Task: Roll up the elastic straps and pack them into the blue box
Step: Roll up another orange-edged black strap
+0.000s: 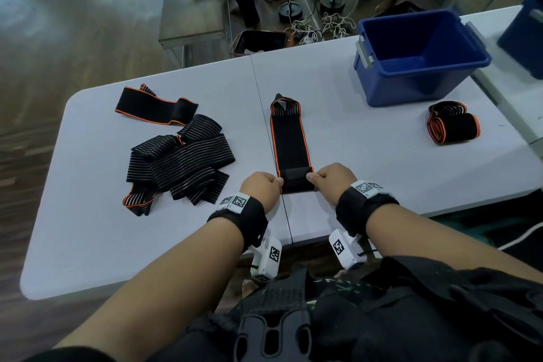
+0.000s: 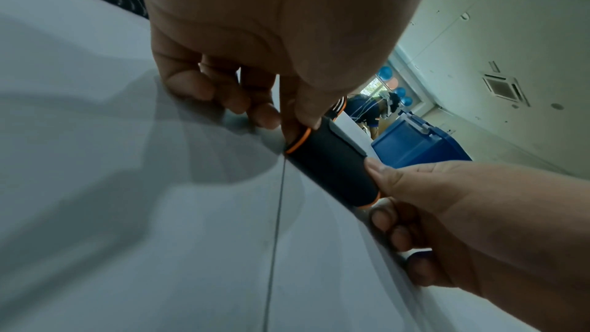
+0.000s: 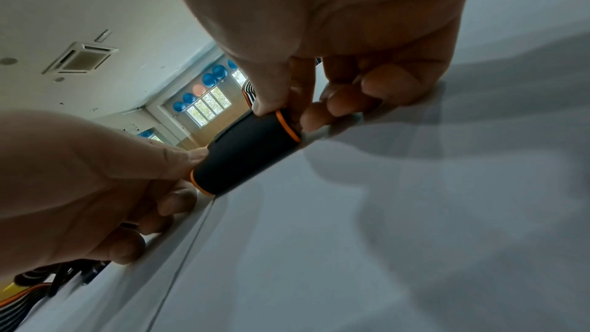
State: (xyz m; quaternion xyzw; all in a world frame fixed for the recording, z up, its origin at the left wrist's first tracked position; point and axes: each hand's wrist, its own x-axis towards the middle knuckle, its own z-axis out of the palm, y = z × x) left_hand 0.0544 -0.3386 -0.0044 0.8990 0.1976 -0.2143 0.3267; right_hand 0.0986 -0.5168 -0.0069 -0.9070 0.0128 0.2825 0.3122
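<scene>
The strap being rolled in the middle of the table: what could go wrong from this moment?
1. The roll is pinched only at its two ends, by the left hand and the right hand; its middle may loosen or telescope.
2. The unrolled length lies slightly angled, so the orange edges may wind up uneven.
3. The blue box stands far to the right; the roll might unwind while carried.

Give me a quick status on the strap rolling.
Left hand and right hand pinch the roll's ends. Strap mostly unrolled. Blue box empty. Nothing blocking.
</scene>
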